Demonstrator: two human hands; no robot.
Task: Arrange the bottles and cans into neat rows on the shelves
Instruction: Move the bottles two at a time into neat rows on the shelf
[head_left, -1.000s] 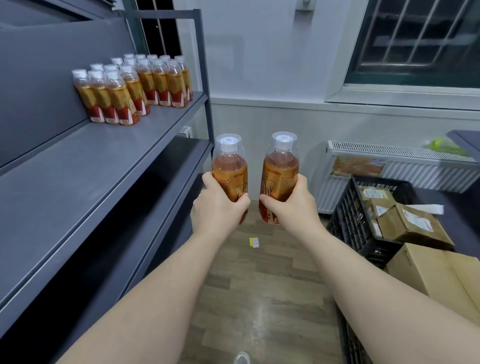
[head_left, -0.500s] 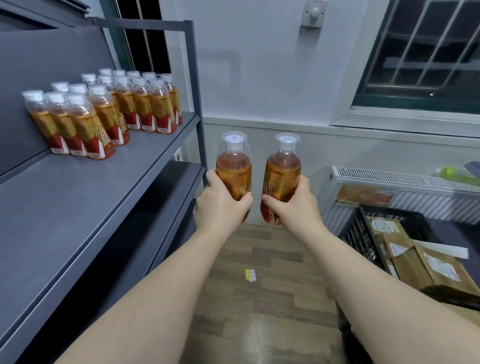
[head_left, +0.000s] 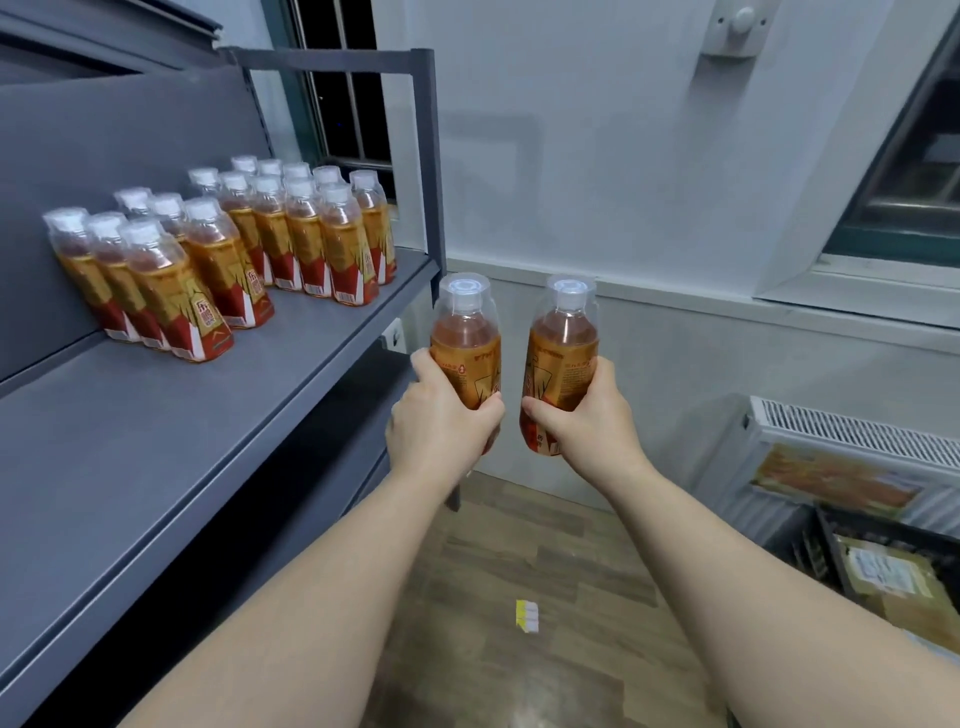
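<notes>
Off the open edge of the upper shelf (head_left: 156, 441), above the wooden floor (head_left: 519, 545), two bottles hang upright in the air, near each other but not touching. Neither stands on the shelf yet. Stocked bottles (head_left: 291, 244) fill the far end of it in rows; the nearest three sit a little apart from the main block.

Risks, as I judge them:
- Corner post (head_left: 430, 156) stands just beside the left bottle (head_left: 465, 338). A swing inward at this height could clip it.
- Setting down with both hands at once, the incoming bottles could nudge the front three. Tall, narrow bottles set close could topple in a chain.
- The front three look leaned in this wide-angle view; I cannot tell whether that is lens or true tilt. If true, a light touch tips them.
- Both holds sit low on the label, so the tops are free to sway. The smooth wrap could slip in a fast move, and a drop would land on the floor.

Grip:
- Left hand (head_left: 441, 421): closed round the lower half of the left bottle, thumb across the front, fingers wrapped behind and out of sight.
- Right hand (head_left: 587, 415): closed round the lower half of the right bottle (head_left: 563, 338), thumb on the label's front, fingers behind.
- Caps and shoulders of both bottles are clear of the hands.
</notes>
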